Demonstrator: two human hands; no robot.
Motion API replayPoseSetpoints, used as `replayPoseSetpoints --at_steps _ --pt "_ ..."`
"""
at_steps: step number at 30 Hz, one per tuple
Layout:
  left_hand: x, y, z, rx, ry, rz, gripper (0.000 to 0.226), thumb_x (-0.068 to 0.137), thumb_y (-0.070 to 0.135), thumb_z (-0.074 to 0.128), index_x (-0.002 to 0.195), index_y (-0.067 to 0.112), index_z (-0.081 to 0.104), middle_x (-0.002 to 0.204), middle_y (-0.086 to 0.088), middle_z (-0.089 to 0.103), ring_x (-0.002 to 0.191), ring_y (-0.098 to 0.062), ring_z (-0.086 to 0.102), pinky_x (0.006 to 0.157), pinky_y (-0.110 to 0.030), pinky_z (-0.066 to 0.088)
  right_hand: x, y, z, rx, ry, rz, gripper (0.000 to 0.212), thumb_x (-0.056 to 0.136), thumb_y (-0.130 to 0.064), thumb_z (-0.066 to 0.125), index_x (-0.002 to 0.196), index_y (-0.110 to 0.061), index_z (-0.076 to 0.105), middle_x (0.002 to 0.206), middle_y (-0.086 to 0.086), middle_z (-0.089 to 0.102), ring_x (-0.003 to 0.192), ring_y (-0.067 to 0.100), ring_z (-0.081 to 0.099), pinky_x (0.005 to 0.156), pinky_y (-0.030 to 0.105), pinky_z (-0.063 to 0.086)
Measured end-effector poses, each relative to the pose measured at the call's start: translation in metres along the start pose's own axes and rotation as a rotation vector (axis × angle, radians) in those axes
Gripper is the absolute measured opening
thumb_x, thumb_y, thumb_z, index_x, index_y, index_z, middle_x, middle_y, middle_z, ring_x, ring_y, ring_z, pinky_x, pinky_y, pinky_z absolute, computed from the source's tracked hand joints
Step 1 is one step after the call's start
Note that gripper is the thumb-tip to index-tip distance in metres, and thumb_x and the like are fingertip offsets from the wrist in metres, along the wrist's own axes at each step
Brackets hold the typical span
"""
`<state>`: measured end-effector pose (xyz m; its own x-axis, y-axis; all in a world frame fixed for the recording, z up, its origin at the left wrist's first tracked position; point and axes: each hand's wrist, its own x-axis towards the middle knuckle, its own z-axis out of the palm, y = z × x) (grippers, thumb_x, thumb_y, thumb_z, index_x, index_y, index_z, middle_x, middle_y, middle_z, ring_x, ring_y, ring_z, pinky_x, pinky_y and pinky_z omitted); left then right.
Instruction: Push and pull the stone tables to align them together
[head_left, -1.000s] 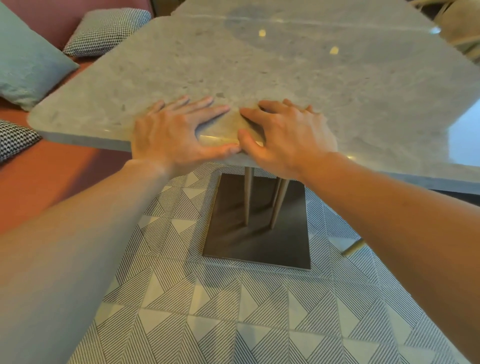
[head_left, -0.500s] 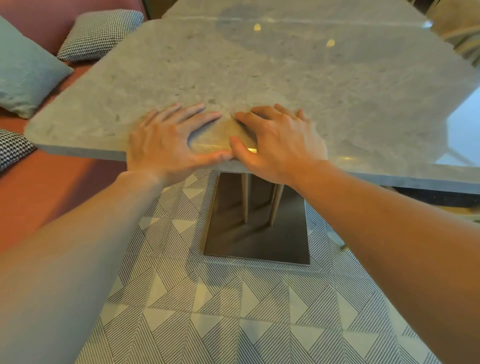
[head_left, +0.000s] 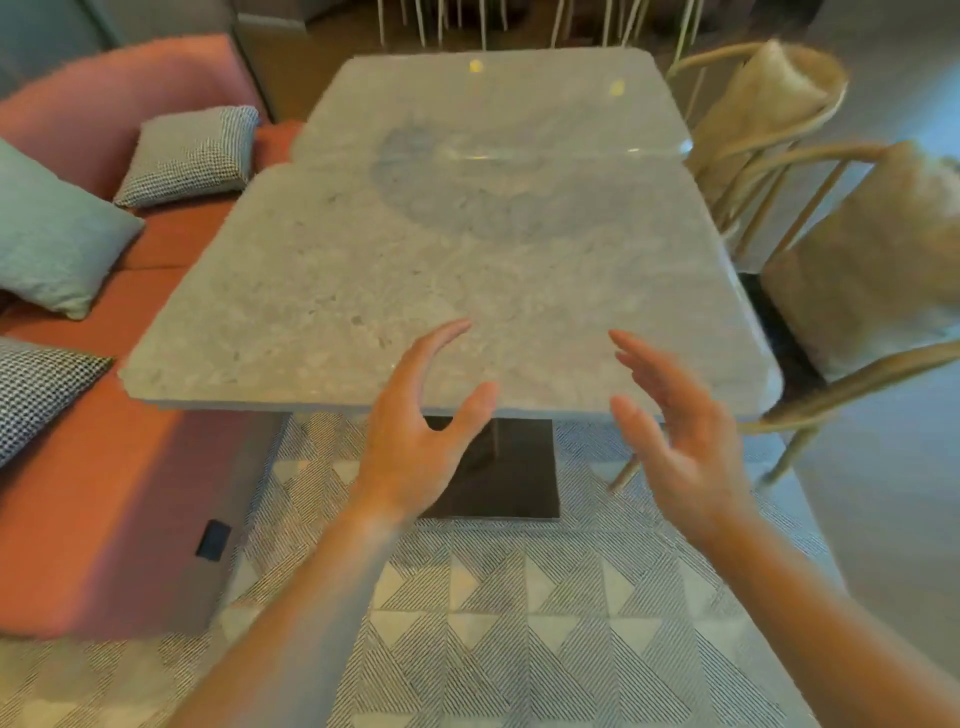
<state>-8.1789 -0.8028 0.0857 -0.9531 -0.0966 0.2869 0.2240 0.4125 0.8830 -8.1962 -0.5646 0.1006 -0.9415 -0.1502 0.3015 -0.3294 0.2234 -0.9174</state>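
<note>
Stone table (head_left: 363, 291); left hand (head_left: 415, 431), right hand (head_left: 675, 431) above, palms inward

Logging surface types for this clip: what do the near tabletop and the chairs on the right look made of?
Near tabletop: grey speckled stone, probably marble, smooth-polished, as it carries a faint dark reflection. Chairs: bent wood or rattan, judging by thin curved tan rails; blur leaves it open.

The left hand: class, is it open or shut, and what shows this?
Open. The left hand has straight, spread fingers above the front edge of the near stone table and grips nothing.
</note>
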Motion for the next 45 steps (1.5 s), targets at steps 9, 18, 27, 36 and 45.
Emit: replayPoseSetpoints --at_steps 9,18,27,36,45 --pt "-0.009 0.247 0.085 -0.110 0.090 0.182 0.060 0.090 0.076 0.063 0.145 0.052 0.053 0.160 0.015 0.051 0.154 -0.011 0.042 0.124 -0.046 0.030 -0.019 -0.113 -0.218 0.088 -0.076 -0.103 0.086 0.086 -0.073 0.066 0.152 -0.022 0.048 0.154 -0.008 0.056 0.140 0.007 0.055 0.119 0.047 0.045" --pt "0.023 0.379 0.181 -0.012 0.126 0.273 0.079 0.084 0.088 0.057 0.151 0.049 0.046 0.166 0.013 0.045 0.155 -0.011 0.040 0.127 -0.044 0.033 0.061 -0.164 -0.361 0.036 -0.157 -0.379 0.093 0.089 -0.079 0.056 0.157 -0.017 0.043 0.157 -0.007 0.052 0.143 0.010 0.053 0.119 0.048 0.045" --pt "0.153 0.399 0.273 -0.113 0.149 0.313 0.070 0.079 0.093 0.055 0.143 0.068 0.045 0.163 0.028 0.042 0.155 -0.006 0.039 0.125 -0.054 0.037 0.192 -0.126 -0.446 0.000 -0.204 -0.442 0.088 0.093 -0.069 0.060 0.159 -0.015 0.041 0.158 -0.010 0.050 0.143 0.008 0.053 0.116 0.029 0.045" --pt "0.268 0.428 0.361 -0.154 0.156 0.339 0.070 0.080 0.090 0.058 0.144 0.065 0.048 0.163 0.024 0.045 0.155 -0.007 0.041 0.124 -0.042 0.039 0.299 -0.088 -0.528 0.038 -0.180 -0.491 0.091 0.092 -0.076 0.055 0.156 -0.011 0.044 0.154 -0.003 0.055 0.142 0.015 0.055 0.116 0.034 0.046" --pt "0.326 0.438 0.463 0.011 0.344 0.232 0.069 0.078 0.092 0.057 0.141 0.069 0.046 0.161 0.030 0.044 0.153 -0.002 0.041 0.122 -0.035 0.038 0.400 -0.025 -0.601 0.159 -0.350 -0.543 0.089 0.089 -0.083 0.050 0.153 -0.021 0.044 0.151 -0.012 0.053 0.140 0.007 0.054 0.118 0.044 0.046"
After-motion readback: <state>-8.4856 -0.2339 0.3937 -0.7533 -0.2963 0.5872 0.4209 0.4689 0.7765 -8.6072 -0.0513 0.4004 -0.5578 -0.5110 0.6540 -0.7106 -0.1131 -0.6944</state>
